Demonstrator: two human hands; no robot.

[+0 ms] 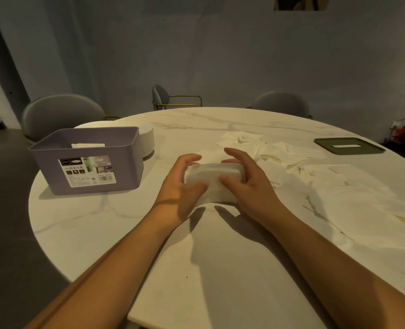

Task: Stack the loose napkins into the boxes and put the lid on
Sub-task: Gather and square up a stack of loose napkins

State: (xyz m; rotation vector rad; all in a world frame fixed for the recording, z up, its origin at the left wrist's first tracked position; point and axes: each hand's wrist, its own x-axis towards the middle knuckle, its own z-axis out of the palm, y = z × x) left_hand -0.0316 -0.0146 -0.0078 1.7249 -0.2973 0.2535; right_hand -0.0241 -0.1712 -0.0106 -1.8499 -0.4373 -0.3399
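Now the left hand (184, 184) and the right hand (241, 176) clasp a thick stack of white paper napkins (214, 180) from either end. Fingers curl over its top and thumbs press its near face, so both hands are full. The stack is low over the round white marble table (196, 252), just right of the open lavender plastic box (87, 162); whether it rests on the table I cannot tell. Something white already shows inside that box. Farther right of the box, beyond the stack, lies a loose heap of white napkins (275, 153), and farther right again the flat dark-green slotted lid (348, 145). A white round container (146, 136) stands just behind the box. The risk, as I judge it, lies in the carry to the box. Soft sheets squeezed only at the ends may bow and fan out, or the lowest may slip free. A stack brought in askew could catch the box's rim and crumple instead of settling flat.
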